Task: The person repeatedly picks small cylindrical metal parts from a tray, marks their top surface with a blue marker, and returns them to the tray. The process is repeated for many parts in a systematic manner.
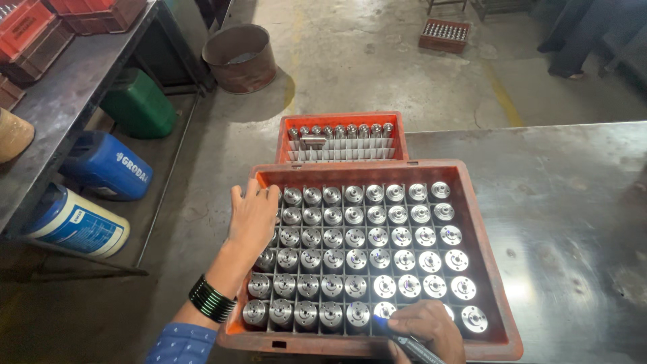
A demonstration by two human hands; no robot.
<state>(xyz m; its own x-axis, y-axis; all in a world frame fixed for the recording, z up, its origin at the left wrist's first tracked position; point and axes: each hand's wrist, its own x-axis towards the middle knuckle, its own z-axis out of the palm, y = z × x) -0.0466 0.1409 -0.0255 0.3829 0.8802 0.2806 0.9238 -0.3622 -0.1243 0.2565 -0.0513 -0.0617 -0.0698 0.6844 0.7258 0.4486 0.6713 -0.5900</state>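
Marking is judged in hand: a pen (404,340) is gripped by the right hand (428,330) over parts (385,309) at the crate's (502,296) near edge, the left hand (255,217) laid flat on its far-left parts, so the next unmarked part must be reached.

Bare metal table (573,202) lies open rightward; the packed red crate (495,269) and smaller crate (283,138) block leftward.
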